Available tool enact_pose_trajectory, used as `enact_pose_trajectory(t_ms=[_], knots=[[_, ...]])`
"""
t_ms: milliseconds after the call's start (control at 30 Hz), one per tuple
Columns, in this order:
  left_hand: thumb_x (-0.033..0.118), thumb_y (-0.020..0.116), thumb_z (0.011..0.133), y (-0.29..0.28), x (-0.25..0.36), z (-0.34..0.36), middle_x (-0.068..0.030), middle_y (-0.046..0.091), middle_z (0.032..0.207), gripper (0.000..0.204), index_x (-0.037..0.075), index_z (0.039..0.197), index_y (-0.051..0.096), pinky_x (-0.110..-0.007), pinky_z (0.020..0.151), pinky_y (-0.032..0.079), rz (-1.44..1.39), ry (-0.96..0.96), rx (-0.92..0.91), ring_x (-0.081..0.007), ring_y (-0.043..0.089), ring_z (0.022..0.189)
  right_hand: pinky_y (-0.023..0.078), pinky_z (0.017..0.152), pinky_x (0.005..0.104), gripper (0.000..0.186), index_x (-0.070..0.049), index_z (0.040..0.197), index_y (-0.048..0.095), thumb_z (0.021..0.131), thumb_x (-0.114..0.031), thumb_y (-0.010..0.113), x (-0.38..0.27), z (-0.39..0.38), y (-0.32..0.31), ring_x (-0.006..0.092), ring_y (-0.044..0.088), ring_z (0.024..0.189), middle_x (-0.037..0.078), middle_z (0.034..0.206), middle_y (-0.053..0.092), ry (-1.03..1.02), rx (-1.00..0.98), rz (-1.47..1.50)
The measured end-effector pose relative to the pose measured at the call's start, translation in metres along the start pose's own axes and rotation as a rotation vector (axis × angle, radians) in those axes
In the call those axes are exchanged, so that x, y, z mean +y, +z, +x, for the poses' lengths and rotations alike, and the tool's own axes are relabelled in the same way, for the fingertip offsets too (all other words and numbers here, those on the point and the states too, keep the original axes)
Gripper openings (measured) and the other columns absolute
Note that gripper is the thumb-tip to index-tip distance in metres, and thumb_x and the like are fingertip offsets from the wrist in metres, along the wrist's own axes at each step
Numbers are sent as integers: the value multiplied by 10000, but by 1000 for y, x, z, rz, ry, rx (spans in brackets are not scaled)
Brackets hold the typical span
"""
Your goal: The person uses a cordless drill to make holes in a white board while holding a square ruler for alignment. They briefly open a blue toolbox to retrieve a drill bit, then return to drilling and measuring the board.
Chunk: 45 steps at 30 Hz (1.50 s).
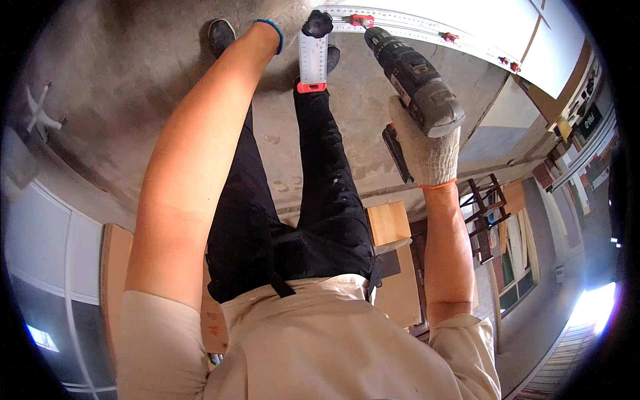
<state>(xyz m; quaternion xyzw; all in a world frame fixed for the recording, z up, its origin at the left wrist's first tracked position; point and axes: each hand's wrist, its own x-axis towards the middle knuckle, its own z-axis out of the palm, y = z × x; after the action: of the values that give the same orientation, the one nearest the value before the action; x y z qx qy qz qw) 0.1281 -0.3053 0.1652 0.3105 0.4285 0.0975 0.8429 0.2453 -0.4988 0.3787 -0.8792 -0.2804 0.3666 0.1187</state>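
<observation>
My right hand [430, 155], in a pale knit work glove with an orange cuff edge, grips a black cordless drill [417, 77]. The drill's chuck points up and left, close to a red slider [362, 21] on a long white ruler-marked rail [407, 27]. Across the rail's left end stands a short scale arm [313, 60] with a red end piece and a black star knob [317, 24] on top. My left arm reaches forward to the left of that knob. Its glove's blue cuff [270, 30] shows at the upper edge; the fingers cannot be made out.
A white panel [517, 33] lies beneath and beyond the rail, with more red sliders [449, 37] along it. My shoes [221, 37] stand on the concrete floor [153, 60]. A wooden block [389, 223] and a dark stool-like frame [485, 213] are at the right.
</observation>
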Motion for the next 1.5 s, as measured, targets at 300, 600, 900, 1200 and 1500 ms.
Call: enact_pose_trajectory(t_ms=[300,600,900,1200,1500], knots=[[108,821,886,-9,-4,7,-117,794,1151,377,-45,1220,741,-349,908,581,125,64,-12,-214,750,1009,624,780,427,226,-45,1072,774,932,-223,763,-1,7,2,355,775,910,166,995,791,-129,-35,-128],[180,848,875,-11,5,4,-122,808,1131,391,-11,1207,767,-336,886,583,338,59,31,-199,758,995,622,776,430,227,-69,1099,769,944,-234,747,-12,13,2,369,766,914,163,1011,788,-186,-31,-208],[119,800,910,-3,12,-8,-109,794,1146,366,-25,1241,748,-343,877,579,14,-28,-18,-195,747,989,627,789,413,257,-42,1084,773,944,-257,767,-19,16,2,337,789,926,176,1003,798,-143,-31,-147],[82,771,912,-5,15,-10,-116,791,1138,322,-33,1211,747,-347,888,582,88,-12,8,-209,749,997,624,774,400,294,-12,1064,774,936,-277,777,-22,12,7,320,798,893,181,971,803,-35,-17,-104],[28,736,916,-4,18,-12,-144,780,1158,347,-54,1252,706,-358,905,599,18,17,-26,-236,758,1002,622,766,413,255,-22,1058,772,924,-239,764,-24,16,4,347,789,889,194,958,794,-64,-41,-100]])
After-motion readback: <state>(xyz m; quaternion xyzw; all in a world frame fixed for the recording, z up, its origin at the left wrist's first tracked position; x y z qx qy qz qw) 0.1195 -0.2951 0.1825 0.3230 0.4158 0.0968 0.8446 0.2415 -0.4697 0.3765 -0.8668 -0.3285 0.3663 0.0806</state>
